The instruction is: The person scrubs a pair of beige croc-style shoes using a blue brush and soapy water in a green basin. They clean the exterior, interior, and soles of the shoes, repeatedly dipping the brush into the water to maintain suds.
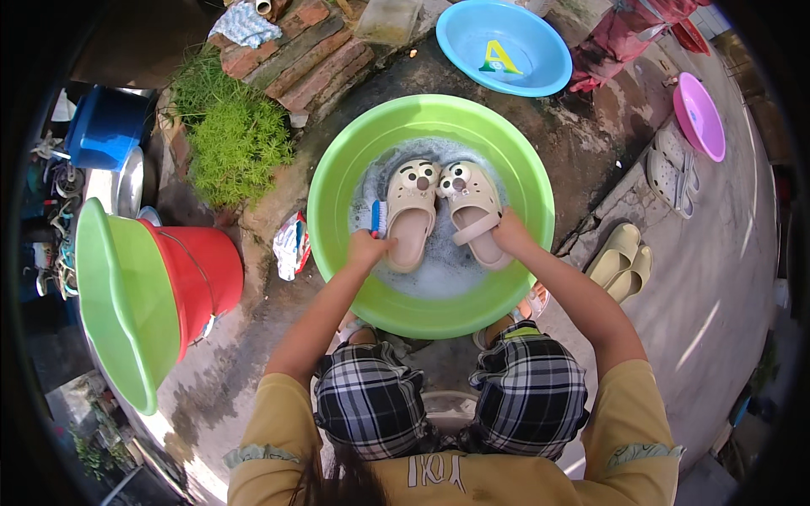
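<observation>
A pair of beige clogs with cartoon eyes on the toes is held over foamy water in a green basin [337,152] in front of my knees. My left hand [369,247] is closed around a blue scrub brush [377,221] with white bristles; its fingertips reach the heel of the left clog [411,215]. With the fingers of my right hand [512,234] I grip the right clog [472,202] by its heel side, near the strap. The toes of the two clogs touch and point away from me. Suds [430,284] cover the water below them.
A red bucket [215,274] with a green basin [118,295] stands at left, beside a crumpled packet [291,244]. Bricks [312,59] and a plant [232,152] lie beyond. A blue basin [460,42] stands far ahead. Sandals [620,261], grey clogs [664,173] and a pink basin [700,118] sit right.
</observation>
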A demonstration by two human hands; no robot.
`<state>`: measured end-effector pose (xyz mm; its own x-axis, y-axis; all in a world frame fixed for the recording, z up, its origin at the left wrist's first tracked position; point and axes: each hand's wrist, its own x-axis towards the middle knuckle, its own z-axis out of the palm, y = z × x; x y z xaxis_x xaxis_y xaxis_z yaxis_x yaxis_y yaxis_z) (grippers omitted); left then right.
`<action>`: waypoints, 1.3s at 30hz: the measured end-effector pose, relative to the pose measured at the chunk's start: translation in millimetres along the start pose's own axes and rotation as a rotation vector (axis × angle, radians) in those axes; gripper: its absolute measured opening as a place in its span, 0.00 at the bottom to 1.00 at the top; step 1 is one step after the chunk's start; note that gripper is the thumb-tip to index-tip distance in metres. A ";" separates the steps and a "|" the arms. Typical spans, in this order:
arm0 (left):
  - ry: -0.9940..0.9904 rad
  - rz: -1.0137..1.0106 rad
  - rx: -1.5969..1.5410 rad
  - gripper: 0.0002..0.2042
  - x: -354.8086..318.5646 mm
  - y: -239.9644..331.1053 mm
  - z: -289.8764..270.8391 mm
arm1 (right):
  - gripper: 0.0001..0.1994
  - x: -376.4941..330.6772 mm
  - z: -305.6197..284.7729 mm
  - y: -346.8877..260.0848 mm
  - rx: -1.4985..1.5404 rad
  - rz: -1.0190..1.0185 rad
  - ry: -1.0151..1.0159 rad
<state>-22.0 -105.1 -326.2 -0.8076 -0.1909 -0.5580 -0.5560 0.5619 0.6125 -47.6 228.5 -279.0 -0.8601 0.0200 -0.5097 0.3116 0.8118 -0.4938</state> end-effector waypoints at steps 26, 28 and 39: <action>-0.073 -0.167 -0.468 0.24 55.0 63.2 30.8 | 0.15 101.5 80.8 -2.3 0.128 0.093 0.064; -0.234 -0.222 -0.608 0.20 59.0 61.4 22.3 | 0.21 111.4 64.8 7.0 0.716 0.195 -0.132; -0.260 -0.277 -0.656 0.18 81.0 38.5 2.4 | 0.41 111.5 18.0 -54.2 0.901 0.260 -0.235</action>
<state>-108.4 -97.0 -349.2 -0.5940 -0.0141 -0.8043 -0.8005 -0.0888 0.5928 -153.1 176.2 -321.8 -0.6485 -0.0605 -0.7588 0.7577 0.0442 -0.6511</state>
